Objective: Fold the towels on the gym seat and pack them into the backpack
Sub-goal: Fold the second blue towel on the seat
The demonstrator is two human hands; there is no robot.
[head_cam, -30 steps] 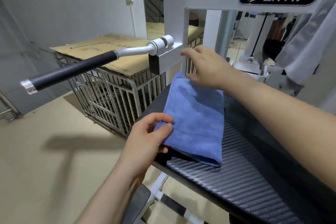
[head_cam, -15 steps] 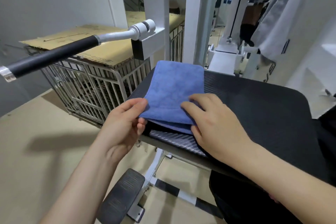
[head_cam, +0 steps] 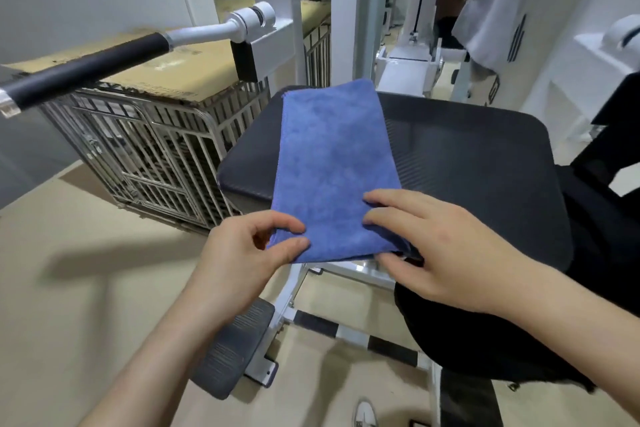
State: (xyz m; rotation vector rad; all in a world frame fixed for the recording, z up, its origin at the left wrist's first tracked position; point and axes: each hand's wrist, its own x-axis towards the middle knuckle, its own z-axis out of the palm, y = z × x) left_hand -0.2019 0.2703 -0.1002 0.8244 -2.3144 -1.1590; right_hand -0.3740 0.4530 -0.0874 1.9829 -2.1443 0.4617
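Observation:
A blue towel (head_cam: pixel 332 163), folded into a long strip, lies on the left part of the black gym seat (head_cam: pixel 467 156), its near end hanging over the seat's front edge. My left hand (head_cam: pixel 249 253) pinches the towel's near left corner between thumb and fingers. My right hand (head_cam: pixel 440 246) grips the near right corner, fingers on top and thumb underneath. A black bag-like shape (head_cam: pixel 485 333), probably the backpack, sits below the seat under my right arm, partly hidden.
A black-gripped handle bar (head_cam: pixel 86 69) sticks out to the left at chest height. A metal cage (head_cam: pixel 149 149) topped with cardboard stands left of the seat. White machine frame posts (head_cam: pixel 349 10) rise behind; a grey garment (head_cam: pixel 491 10) hangs at the upper right. A footrest pad (head_cam: pixel 232 354) lies below.
My right hand came back from the towel's far end to its near right corner. The towel's near end now hangs past the seat edge, held by both hands.

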